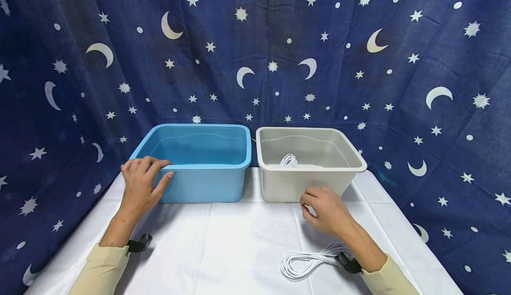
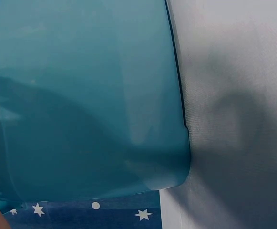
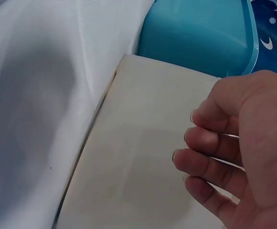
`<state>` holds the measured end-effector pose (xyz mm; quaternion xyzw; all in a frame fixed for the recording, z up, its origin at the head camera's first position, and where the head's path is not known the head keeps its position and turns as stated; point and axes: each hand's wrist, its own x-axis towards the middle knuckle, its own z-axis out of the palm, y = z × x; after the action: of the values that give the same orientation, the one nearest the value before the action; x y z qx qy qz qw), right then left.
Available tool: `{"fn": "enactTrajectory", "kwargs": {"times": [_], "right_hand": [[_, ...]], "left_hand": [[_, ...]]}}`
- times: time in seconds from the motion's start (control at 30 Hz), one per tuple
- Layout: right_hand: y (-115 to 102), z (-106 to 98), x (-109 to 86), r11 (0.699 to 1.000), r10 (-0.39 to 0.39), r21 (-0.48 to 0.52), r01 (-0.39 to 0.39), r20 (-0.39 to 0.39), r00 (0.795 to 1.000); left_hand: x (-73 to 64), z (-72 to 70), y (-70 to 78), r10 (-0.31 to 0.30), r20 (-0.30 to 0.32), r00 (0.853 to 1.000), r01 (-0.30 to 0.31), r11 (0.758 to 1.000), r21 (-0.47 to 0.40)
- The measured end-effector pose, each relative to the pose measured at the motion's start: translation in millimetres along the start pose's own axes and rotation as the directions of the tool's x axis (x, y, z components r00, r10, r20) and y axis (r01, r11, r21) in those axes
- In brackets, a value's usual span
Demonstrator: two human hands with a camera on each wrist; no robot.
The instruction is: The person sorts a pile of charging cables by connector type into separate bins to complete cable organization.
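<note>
My left hand (image 1: 140,182) grips the near rim of a blue plastic bin (image 1: 203,184) at its left corner, fingers over the edge and thumb on the outer wall. In the left wrist view the bin's wall (image 2: 90,105) fills most of the picture. My right hand (image 1: 325,210) hovers in front of a grey-beige bin (image 1: 279,186), fingers loosely curled around nothing. The right wrist view has these bent fingers (image 3: 210,167) beside the pale bin wall (image 3: 143,124). A coiled white cable (image 1: 288,160) lies inside the beige bin. Another bundled white cable (image 1: 299,264) is on the table below my right wrist.
Both bins stand side by side at the back of a table with a white cloth (image 1: 223,246), a narrow gap between them. Behind and on both sides hangs a dark blue curtain (image 1: 223,33) with moons and stars. Each wrist wears a black strap camera (image 1: 139,243).
</note>
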<state>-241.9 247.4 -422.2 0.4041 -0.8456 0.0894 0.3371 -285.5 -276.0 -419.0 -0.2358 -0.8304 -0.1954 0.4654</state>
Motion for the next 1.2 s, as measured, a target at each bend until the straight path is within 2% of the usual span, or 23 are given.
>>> {"fn": "enactTrajectory", "kwargs": {"times": [0.2,0.3,0.4,0.53,0.67,0.77,0.87,1.07,1.2], "right_hand": [[-1,1,-7.8,1.000,-0.001,0.031,0.000,0.056,0.998],[-2,-1,-12.8,0.997,0.005,0.074,-0.015,0.131,0.991],[-3,-4,-16.3,0.988,0.015,0.143,-0.050,0.231,0.973],[-4,-11,-18.5,0.964,0.044,0.225,-0.139,0.383,0.923],[-4,-16,-21.1,0.939,0.043,0.269,-0.216,0.530,0.847],[-4,-17,-22.9,0.926,0.015,0.292,-0.239,0.604,0.797],[-4,-16,-23.5,0.918,-0.002,0.307,-0.250,0.636,0.772],[-6,-16,-23.7,0.904,0.001,0.319,-0.284,0.664,0.747],[-8,-17,-23.2,0.886,0.007,0.322,-0.333,0.710,0.705]], "left_hand": [[-0.8,-0.5,-0.3,-0.005,0.007,1.000,0.005,1.000,0.000],[-1.6,-0.3,-0.7,-0.010,0.011,1.000,0.010,1.000,-0.002],[-2.0,-0.2,-1.0,-0.014,0.017,1.000,0.014,1.000,0.000],[-1.8,-0.5,-0.4,-0.012,0.017,1.000,0.011,1.000,0.003],[-1.1,-1.1,0.4,-0.003,0.006,1.000,0.003,1.000,-0.002],[-1.0,-1.1,0.9,0.000,0.001,1.000,0.000,1.000,-0.005],[-1.2,-0.9,0.5,-0.001,0.000,1.000,0.001,1.000,-0.008],[-1.1,-0.5,-0.9,-0.010,0.008,1.000,0.010,1.000,-0.012],[-1.5,0.1,-1.2,-0.013,0.007,1.000,0.013,1.000,-0.010]]}}
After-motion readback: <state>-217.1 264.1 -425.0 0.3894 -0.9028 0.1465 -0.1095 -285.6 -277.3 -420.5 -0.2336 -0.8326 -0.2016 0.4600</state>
